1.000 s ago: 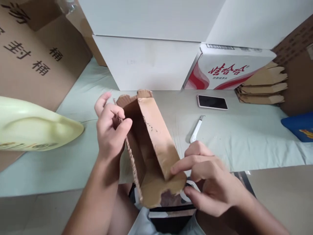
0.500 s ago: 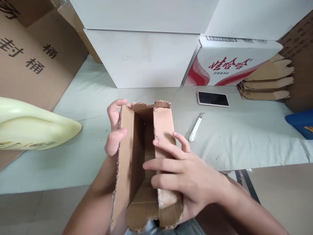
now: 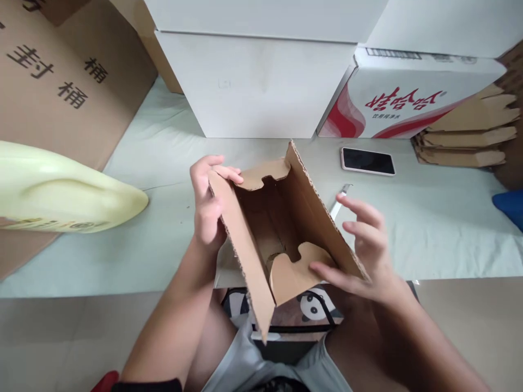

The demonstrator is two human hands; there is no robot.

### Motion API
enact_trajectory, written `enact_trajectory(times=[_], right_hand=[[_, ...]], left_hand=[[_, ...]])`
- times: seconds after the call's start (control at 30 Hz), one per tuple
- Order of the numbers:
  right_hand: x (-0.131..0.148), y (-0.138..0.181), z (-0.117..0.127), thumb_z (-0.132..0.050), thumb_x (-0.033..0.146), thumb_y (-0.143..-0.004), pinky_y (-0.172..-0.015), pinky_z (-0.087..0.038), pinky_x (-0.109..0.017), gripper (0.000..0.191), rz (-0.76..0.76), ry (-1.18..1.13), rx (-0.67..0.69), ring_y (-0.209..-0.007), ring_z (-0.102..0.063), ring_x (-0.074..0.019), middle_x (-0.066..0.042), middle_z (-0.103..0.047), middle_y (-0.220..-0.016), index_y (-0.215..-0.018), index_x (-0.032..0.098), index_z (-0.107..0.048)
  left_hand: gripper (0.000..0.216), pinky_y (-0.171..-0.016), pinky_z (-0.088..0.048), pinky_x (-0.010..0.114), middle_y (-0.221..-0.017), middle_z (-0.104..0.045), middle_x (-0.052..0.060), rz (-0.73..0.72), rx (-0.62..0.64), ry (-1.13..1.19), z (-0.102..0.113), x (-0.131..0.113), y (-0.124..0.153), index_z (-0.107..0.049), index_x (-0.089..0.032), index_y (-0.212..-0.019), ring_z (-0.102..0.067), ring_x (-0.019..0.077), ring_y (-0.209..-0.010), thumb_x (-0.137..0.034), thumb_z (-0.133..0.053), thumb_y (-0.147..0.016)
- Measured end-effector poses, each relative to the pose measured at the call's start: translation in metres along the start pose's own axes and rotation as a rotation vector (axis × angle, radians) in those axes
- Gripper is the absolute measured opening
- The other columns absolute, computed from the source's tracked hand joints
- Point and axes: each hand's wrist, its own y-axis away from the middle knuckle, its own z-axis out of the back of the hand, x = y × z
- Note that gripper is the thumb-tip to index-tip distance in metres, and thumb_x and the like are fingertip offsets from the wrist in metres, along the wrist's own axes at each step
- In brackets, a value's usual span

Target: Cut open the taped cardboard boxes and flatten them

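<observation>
An open cardboard box (image 3: 308, 212) is tilted above the table's front edge, its mouth facing me with long side flaps standing out. My left hand (image 3: 208, 198) grips its upper left corner, fingers bent round the left flap and touching the far end flap (image 3: 263, 173). My right hand (image 3: 368, 245) is at the right side, fingers spread. One of its fingers reaches over the right panel and presses on the near notched end flap (image 3: 300, 272). A white utility knife (image 3: 337, 207) lies on the table, partly hidden behind the right fingertips.
A phone (image 3: 368, 161) lies beyond the knife. White cartons (image 3: 261, 87) and a red-and-white carton (image 3: 404, 103) stand at the back. Folded cardboard (image 3: 469, 136) is stacked at right. A pale yellow bottle (image 3: 69, 188) and a large brown carton (image 3: 81, 120) are at left.
The box has turned and its mouth has widened, with the right flap swung outward. My right hand has moved right, off the right flap, to the near end flap. The left hand keeps its grip.
</observation>
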Motion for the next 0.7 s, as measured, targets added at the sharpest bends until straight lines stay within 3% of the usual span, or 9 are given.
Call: enact_trajectory(times=[0.1, 0.17, 0.27, 0.37, 0.5, 0.6, 0.7], right_hand=[[0.002, -0.001, -0.004, -0.079, 0.039, -0.087, -0.108, -0.058, -0.051, 0.072, -0.007, -0.055, 0.117, -0.129, -0.065, -0.0312, -0.012, -0.068, -0.134, -0.151, 0.030, -0.048], [0.001, -0.001, -0.006, -0.078, 0.052, -0.086, -0.110, -0.057, -0.053, 0.071, 0.037, -0.075, 0.188, -0.129, -0.066, -0.0330, -0.012, -0.071, -0.133, -0.148, 0.028, -0.054], [-0.004, -0.001, -0.009, -0.070, 0.073, -0.083, -0.117, -0.051, -0.058, 0.083, 0.069, -0.107, 0.228, -0.136, -0.061, -0.0365, -0.013, -0.070, -0.137, -0.150, 0.026, -0.055], [-0.007, 0.000, -0.012, -0.052, 0.075, -0.093, -0.121, -0.046, -0.061, 0.075, 0.059, -0.144, 0.235, -0.137, -0.060, -0.0360, -0.011, -0.070, -0.139, -0.150, 0.027, -0.056], [-0.007, 0.002, -0.017, -0.046, 0.051, -0.101, -0.124, -0.043, -0.058, 0.052, 0.033, -0.173, 0.208, -0.136, -0.061, -0.0324, -0.009, -0.069, -0.138, -0.146, 0.028, -0.057], [-0.010, 0.009, -0.021, -0.042, 0.058, -0.101, -0.123, -0.042, -0.061, 0.057, 0.003, -0.225, 0.173, -0.143, -0.055, -0.0342, -0.009, -0.061, -0.150, -0.150, 0.030, -0.051], [-0.019, 0.019, -0.026, -0.034, 0.070, -0.099, -0.122, -0.043, -0.061, 0.063, -0.135, -0.359, 0.090, -0.151, -0.046, -0.0352, -0.007, -0.048, -0.162, -0.152, 0.036, -0.044]], left_hand=[[0.040, -0.108, -0.046, 0.049, -0.085, -0.064, 0.002, 0.016, -0.038, -0.080, -0.001, 0.005, -0.001, -0.065, -0.034, -0.120, -0.061, 0.0277, -0.096, -0.061, -0.057, -0.093], [0.046, -0.106, -0.047, 0.049, -0.096, -0.065, 0.002, 0.028, 0.027, -0.178, 0.000, 0.008, -0.001, -0.059, -0.038, -0.131, -0.062, 0.0271, -0.099, -0.061, -0.063, -0.092], [0.061, -0.116, -0.042, 0.053, -0.126, -0.065, 0.006, -0.013, 0.135, -0.369, 0.003, 0.009, 0.000, -0.056, -0.038, -0.139, -0.061, 0.0307, -0.122, -0.056, -0.076, -0.085], [0.039, -0.127, -0.031, 0.058, -0.143, -0.062, 0.006, -0.064, 0.270, -0.541, 0.006, 0.005, 0.001, -0.071, -0.033, -0.124, -0.051, 0.0350, -0.140, -0.050, -0.070, -0.088], [0.028, -0.129, -0.027, 0.060, -0.137, -0.069, 0.003, -0.179, 0.411, -0.647, 0.012, 0.006, -0.001, -0.081, -0.035, -0.109, -0.055, 0.0348, -0.135, -0.043, -0.061, -0.091], [0.032, -0.127, -0.030, 0.062, -0.133, -0.072, 0.002, -0.203, 0.411, -0.645, 0.015, 0.012, -0.004, -0.082, -0.035, -0.111, -0.058, 0.0347, -0.129, -0.046, -0.058, -0.092], [0.037, -0.124, -0.034, 0.063, -0.126, -0.074, 0.004, -0.193, 0.329, -0.589, 0.020, 0.017, -0.005, -0.084, -0.031, -0.108, -0.058, 0.0357, -0.126, -0.054, -0.061, -0.090]])
